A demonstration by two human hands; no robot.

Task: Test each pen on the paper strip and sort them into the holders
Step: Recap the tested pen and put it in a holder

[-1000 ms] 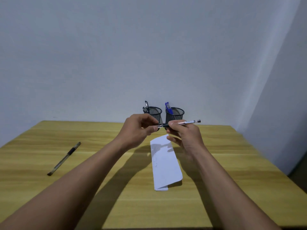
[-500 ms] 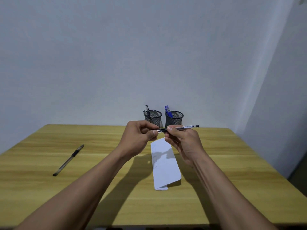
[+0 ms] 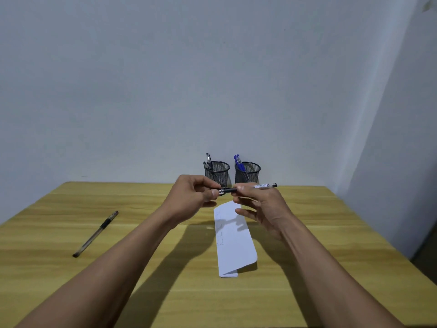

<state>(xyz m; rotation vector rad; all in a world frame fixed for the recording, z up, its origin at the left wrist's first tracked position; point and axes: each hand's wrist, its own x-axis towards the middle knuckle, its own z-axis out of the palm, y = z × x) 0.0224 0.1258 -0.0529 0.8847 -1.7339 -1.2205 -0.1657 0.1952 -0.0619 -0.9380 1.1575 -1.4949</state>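
Change: pen (image 3: 246, 188) sits lower than a second ago, and I now see a bare metal tip just past my left thumb, so the cap looks newly off.
Left hand (image 3: 194, 194): fingers curled tight at the tip end, apparently around the cap; I cannot see it.
Right hand (image 3: 260, 204): thumb and forefinger pinch the barrel, other fingers loose.
Paper strip (image 3: 233, 242): on the table below my right fingers, ready for the test stroke.
Mesh holders (image 3: 217, 174): beyond my fingertips.
Spare pen (image 3: 95, 234): well left of my left hand, untested.

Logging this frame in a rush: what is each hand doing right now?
Left hand: closed, pinching the dark end of the pen.
Right hand: closed on the same pen's barrel.
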